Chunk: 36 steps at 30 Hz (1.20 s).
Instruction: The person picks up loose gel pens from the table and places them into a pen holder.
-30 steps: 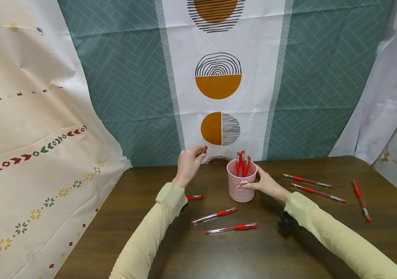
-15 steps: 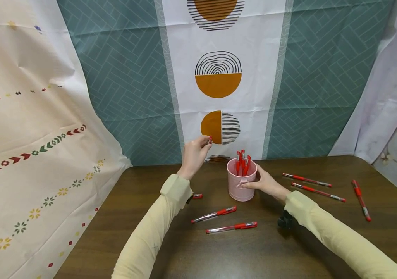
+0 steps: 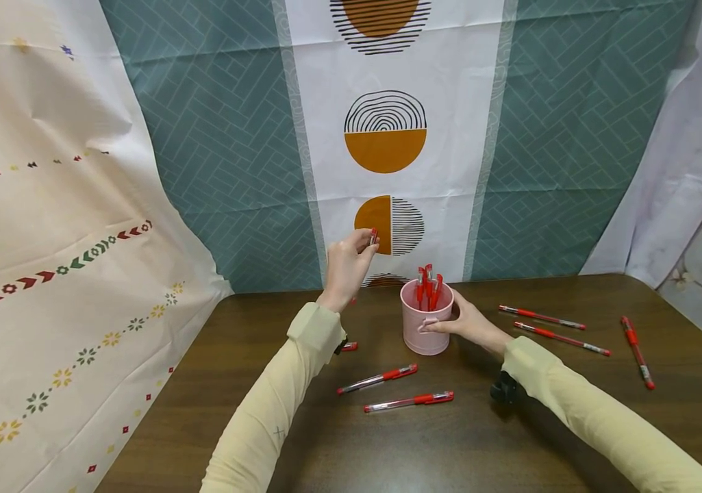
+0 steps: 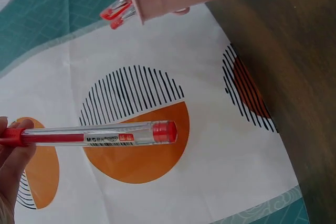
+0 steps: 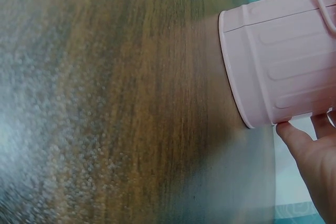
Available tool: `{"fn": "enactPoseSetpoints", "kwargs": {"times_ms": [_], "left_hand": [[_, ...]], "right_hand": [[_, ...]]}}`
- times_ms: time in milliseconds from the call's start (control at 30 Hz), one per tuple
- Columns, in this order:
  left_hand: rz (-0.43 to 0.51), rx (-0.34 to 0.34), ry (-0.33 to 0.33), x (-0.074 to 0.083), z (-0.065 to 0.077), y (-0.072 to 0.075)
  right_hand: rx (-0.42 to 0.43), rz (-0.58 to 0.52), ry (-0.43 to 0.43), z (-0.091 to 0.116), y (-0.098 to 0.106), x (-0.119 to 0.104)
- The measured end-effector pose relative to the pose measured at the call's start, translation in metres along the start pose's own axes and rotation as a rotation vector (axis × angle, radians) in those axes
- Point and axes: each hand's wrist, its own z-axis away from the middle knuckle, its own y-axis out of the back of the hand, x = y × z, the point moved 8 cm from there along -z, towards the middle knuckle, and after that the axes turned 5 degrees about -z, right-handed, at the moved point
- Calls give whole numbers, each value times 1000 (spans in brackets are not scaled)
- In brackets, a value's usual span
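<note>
My left hand [image 3: 344, 270] is raised above the back of the table and pinches a red gel pen [image 4: 110, 135] by its capped end. The pen's clear barrel and red end plug point down toward the table in the left wrist view. To its right, a pink metal bucket [image 3: 424, 334] stands upright on the table, with several red pens [image 3: 429, 291] inside, caps up. My right hand [image 3: 477, 325] grips the bucket from its right side, the thumb across its front near the small handle. The far fingers are hidden behind the bucket.
In front of the bucket lie two red pens, a nearer pen [image 3: 409, 402] and a farther pen [image 3: 378, 379]; another pen [image 3: 349, 346] is partly behind the left sleeve. Three more lie right: a back pen [image 3: 542, 317], a middle pen [image 3: 562, 338] and a far-right pen [image 3: 637, 352].
My left hand has risen and moved slightly right with its pen, which has turned more upright. The right hand and the bucket have stayed put.
</note>
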Motion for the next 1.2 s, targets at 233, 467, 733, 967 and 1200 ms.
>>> {"fn": "enactPoseSetpoints", "kwargs": {"times_ms": [233, 467, 733, 967, 1200], "left_hand": [[34, 11, 29, 6, -8, 1], [112, 58, 1, 15, -15, 1], [163, 103, 12, 18, -17, 0], [170, 123, 28, 19, -19, -4], [218, 150, 48, 19, -20, -10]], "right_hand": [[-6, -12, -2, 0, 0, 0], [-12, -16, 4, -1, 0, 0], [-22, -32, 7, -2, 0, 2], [-6, -42, 12, -11, 4, 23], [13, -9, 32, -15, 7, 31]]}}
